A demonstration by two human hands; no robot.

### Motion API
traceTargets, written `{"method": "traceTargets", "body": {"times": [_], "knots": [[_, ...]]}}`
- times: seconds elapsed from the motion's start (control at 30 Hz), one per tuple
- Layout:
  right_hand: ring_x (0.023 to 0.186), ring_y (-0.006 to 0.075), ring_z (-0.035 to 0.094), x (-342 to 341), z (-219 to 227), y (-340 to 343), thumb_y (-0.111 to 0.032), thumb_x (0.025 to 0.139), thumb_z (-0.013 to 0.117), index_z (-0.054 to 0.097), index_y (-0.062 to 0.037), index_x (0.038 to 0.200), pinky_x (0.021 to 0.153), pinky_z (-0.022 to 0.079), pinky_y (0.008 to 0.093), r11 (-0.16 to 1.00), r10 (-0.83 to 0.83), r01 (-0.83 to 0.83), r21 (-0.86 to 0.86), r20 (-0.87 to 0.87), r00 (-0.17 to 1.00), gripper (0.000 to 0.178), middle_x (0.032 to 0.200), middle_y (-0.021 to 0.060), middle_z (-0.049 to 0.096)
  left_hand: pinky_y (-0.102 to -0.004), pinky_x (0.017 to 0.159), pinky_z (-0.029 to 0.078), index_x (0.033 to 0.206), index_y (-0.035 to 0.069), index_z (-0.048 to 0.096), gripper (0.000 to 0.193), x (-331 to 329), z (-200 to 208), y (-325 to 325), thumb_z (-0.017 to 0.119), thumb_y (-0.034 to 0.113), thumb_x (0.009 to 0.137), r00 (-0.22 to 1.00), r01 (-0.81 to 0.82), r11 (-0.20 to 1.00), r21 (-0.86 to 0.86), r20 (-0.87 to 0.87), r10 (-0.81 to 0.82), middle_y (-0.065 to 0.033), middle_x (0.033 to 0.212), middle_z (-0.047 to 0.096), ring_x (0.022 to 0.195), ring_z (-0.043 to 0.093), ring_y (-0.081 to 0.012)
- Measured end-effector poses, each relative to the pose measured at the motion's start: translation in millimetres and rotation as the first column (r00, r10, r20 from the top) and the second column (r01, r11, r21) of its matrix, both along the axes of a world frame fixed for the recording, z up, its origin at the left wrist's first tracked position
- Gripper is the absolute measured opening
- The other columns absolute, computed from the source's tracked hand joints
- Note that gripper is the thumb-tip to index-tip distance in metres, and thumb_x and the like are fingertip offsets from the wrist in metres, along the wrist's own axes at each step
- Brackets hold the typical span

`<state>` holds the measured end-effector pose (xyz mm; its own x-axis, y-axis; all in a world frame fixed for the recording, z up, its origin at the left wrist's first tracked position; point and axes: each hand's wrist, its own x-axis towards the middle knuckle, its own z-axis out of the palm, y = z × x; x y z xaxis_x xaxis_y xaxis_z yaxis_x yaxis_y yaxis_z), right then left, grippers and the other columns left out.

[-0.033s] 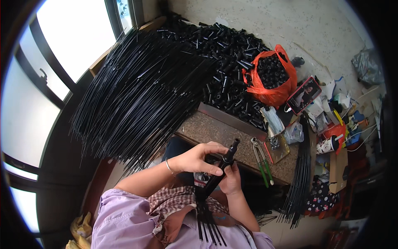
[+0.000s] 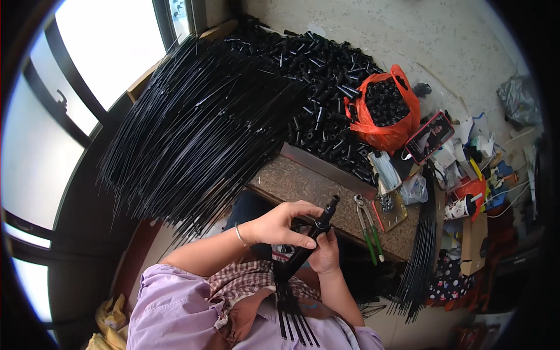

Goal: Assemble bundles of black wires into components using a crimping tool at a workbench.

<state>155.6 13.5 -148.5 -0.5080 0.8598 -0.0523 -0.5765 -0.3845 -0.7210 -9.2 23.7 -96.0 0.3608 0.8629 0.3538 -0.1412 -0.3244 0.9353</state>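
Black, glossy and centre stage: the tube (image 2: 300, 256) is up in front of the tabletop (image 2: 280, 178), just short of its near edge, the narrow stepped tip aimed away from the body. Left hand (image 2: 289, 224) is on it, thumb and fingers curled about the upper part, a bangle (image 2: 240, 234) at the wrist! Right hand (image 2: 325, 255) grips from the other side, lower down, some fingers hidden behind the tube. And below, thin rods (image 2: 282, 294) fan out from its lower end over the person's clothes.

Out on the tabletop, a metal strip (image 2: 326, 169) fronts a huge heap of black fittings (image 2: 315, 76) reaching to the far edge. A red-orange bag (image 2: 382, 138) brims with black caps (image 2: 385, 102)! A great sheaf (image 2: 198, 128) of dark rods spills past the left edge; a smaller bundle (image 2: 417, 262) droops over the right. Green-handled pliers (image 2: 367, 224) poke over the near edge, toward the right corner.
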Motion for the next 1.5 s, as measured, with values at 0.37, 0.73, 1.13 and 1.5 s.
{"method": "traceTargets", "body": {"times": [0.37,0.73,1.13,1.5], "knots": [[0.073,0.0176,0.054,-4.9,3.0,2.7,-0.027,0.082,0.061,0.048,-0.0106,0.109,0.062,0.045,0.0319,0.999,0.047,-0.046,0.016,-0.083,0.995,0.034,0.084,0.0056,0.056,-0.0292,0.085,0.043,0.106,-0.002,0.057,0.034,-6.1,-17.5,8.2,0.066,-0.003,0.073,0.983,0.128,0.976,-0.176,0.151,-0.101,-0.0059,0.095,0.052,0.088,0.054,-0.0157],[0.071,0.019,0.055,-1.9,-4.6,-1.0,-0.026,0.085,0.056,0.052,-0.0113,0.102,0.06,0.045,0.0316,0.998,-0.042,0.044,0.046,-0.033,0.999,0.023,0.081,0.007,0.058,-0.02,0.042,0.048,0.093,-0.004,0.056,0.026,0.4,2.8,4.9,0.068,0.003,0.071,1.0,-0.027,0.993,-0.119,-0.002,0.027,-0.0079,0.082,0.055,0.051,0.059,-0.0117],[0.074,0.0176,0.053,-0.3,4.4,-2.0,-0.032,0.076,0.066,0.051,-0.0055,0.107,0.062,0.044,0.0305,0.984,0.176,-0.169,0.054,-0.193,0.965,0.044,0.078,0.0073,0.054,-0.047,0.091,0.04,0.085,0.001,0.065,0.016,1.7,-15.1,8.3,0.071,0.004,0.07,0.917,0.182,0.974,-0.137,0.38,-0.118,-0.01,0.075,0.059,0.086,0.054,-0.0228],[0.082,0.0233,0.056,7.5,-7.8,-23.0,-0.014,0.074,0.066,0.055,0.0002,0.1,0.073,0.044,0.0342,0.934,0.331,-0.308,0.182,-0.108,0.938,0.031,0.088,0.0124,0.059,-0.0548,0.091,0.038,0.068,0.002,0.063,0.008,13.5,-17.6,13.2,0.072,0.003,0.066,0.651,0.538,0.829,0.149,0.551,-0.522,-0.0115,0.068,0.059,0.077,0.052,-0.0256]]}}
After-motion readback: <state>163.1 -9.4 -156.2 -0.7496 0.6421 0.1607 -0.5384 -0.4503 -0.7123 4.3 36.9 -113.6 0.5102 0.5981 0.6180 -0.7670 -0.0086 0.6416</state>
